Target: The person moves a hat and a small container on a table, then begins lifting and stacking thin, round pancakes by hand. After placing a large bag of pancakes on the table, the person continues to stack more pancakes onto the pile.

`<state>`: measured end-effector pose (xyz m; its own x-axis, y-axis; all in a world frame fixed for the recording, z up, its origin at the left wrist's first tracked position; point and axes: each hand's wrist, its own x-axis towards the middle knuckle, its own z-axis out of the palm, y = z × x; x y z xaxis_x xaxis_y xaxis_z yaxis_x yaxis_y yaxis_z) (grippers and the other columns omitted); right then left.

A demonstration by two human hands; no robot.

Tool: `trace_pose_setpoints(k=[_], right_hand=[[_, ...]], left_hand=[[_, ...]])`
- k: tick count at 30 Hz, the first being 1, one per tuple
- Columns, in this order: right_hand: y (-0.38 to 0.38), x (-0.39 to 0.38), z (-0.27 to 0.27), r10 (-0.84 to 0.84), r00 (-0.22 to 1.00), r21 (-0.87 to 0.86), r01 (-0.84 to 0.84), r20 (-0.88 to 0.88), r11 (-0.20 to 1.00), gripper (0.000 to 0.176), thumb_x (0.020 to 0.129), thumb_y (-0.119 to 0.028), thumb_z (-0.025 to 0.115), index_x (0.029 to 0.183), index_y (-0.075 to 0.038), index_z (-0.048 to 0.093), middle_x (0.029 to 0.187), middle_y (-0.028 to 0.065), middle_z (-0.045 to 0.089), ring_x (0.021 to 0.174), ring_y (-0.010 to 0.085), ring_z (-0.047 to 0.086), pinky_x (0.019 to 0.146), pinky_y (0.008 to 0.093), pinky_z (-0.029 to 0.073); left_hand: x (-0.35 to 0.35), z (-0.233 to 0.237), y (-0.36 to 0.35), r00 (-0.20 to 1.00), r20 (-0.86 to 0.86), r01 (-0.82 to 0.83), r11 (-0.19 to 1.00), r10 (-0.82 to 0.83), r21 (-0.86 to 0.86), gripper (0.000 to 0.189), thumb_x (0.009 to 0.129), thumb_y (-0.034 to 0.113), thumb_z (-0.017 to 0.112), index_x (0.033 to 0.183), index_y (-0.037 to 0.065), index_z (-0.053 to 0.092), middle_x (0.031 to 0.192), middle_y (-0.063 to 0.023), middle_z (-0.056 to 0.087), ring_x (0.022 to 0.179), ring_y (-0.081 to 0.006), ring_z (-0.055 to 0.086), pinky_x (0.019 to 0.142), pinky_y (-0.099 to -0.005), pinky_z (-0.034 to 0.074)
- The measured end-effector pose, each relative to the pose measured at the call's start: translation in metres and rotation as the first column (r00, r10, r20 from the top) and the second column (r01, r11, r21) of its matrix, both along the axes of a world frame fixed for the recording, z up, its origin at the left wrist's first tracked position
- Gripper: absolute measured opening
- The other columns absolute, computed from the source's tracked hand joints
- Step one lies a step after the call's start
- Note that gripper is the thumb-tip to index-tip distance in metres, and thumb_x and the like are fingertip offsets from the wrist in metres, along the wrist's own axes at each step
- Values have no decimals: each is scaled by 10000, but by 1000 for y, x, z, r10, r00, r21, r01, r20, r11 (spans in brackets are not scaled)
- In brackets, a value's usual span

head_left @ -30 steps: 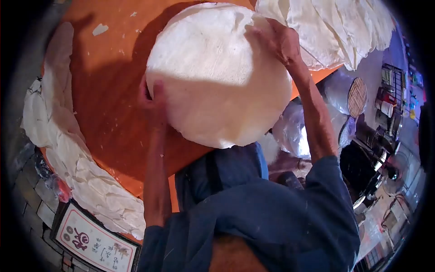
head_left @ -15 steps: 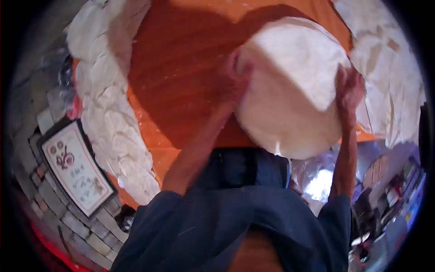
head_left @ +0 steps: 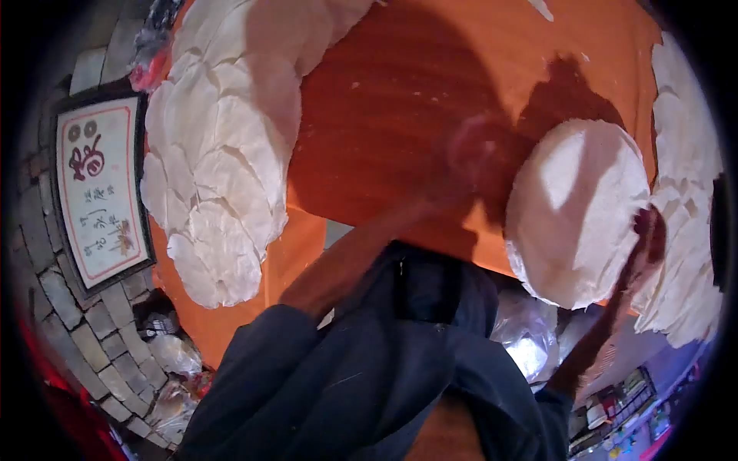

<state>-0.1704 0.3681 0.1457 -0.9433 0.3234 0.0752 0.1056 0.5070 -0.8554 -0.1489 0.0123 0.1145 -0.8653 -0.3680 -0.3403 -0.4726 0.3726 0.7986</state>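
Note:
A round, pale, thin sheet (head_left: pixel 576 211), like flat dough, lies at the right of the orange tabletop (head_left: pixel 400 92), its near edge at the table's front. My right hand (head_left: pixel 649 234) is at the sheet's right edge, with fingers curled against it; what they pinch is too small to tell. Left of the sheet, apart from it, my left hand (head_left: pixel 477 154) is over the orange surface in shadow, smeared by motion, so its fingers cannot be made out.
Overlapping pale sheets (head_left: pixel 223 169) run along the table's left side, and more sheets (head_left: pixel 684 192) lie along the right. A framed sign with writing (head_left: pixel 104 192) is at the far left over stone paving. Clear plastic (head_left: pixel 526 338) hangs below the front edge.
The view has shifted. My left hand has come off the round sheet, which now rests lower and farther right, while my right hand remains at its right edge.

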Motion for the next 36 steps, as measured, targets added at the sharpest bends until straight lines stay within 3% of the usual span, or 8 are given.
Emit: trace_pose_setpoints(k=[4,6,11,15,22,25,31,36], right_hand=[[-184,57,-45,350,910,-479,-210,224,852,249,952,-206,624,1092,-6,673,952,70,685,803,150,635,775,306,524],[-293,76,-21,764,551,-676,-424,335,603,244,941,-206,640,1061,5,667,905,59,668,790,130,625,726,276,521],[-484,109,-23,910,293,-673,-612,294,414,334,927,-265,606,1038,44,664,897,100,684,841,161,639,749,318,500],[-575,95,-72,870,444,-457,-741,216,492,393,893,-247,663,1146,48,608,922,92,676,850,148,628,756,304,500],[-611,125,-47,862,463,11,-882,204,471,456,844,-241,715,1184,40,597,932,103,676,807,136,630,701,304,525],[-614,134,-63,874,212,-295,-884,437,362,420,811,-253,721,1155,-29,637,993,167,691,836,245,677,751,380,543],[-636,209,-102,927,-170,-713,-689,335,131,460,824,-279,723,1143,37,622,954,161,693,713,202,670,685,343,558],[-644,233,-99,900,-277,-722,-690,337,58,527,862,-305,714,1196,76,570,981,149,674,781,182,668,688,314,561]], left_hand=[[120,-30,-154,874,-462,-25,933,-154,-359,278,875,151,681,1124,38,631,1097,-142,667,1029,-286,635,929,-374,497],[172,-26,-211,904,-424,-151,881,-61,-448,246,849,122,696,1076,45,642,1052,-133,670,993,-288,643,883,-367,515],[295,-21,-302,945,-290,-284,812,149,-509,274,775,46,712,1040,31,639,1013,-141,661,975,-312,633,829,-384,523],[356,-29,-326,974,-149,-227,754,171,-616,474,711,121,762,1135,-4,592,1133,-198,610,1074,-390,576,927,-455,476],[417,-43,-313,972,-93,-226,744,216,-629,749,701,156,814,1349,-17,481,1340,-255,508,1240,-434,497,1022,-464,439],[436,-58,-309,894,-248,-446,702,373,-554,624,744,157,781,1282,-30,526,1274,-253,547,1187,-417,532,976,-450,467],[426,-70,-312,847,-142,-433,508,513,-745,503,755,175,735,1192,-6,564,1160,-245,577,1066,-421,564,912,-476,486],[427,-71,-327,843,-220,-461,449,491,-765,191,756,106,695,934,50,655,987,-141,651,924,-341,625,773,-430,538]])
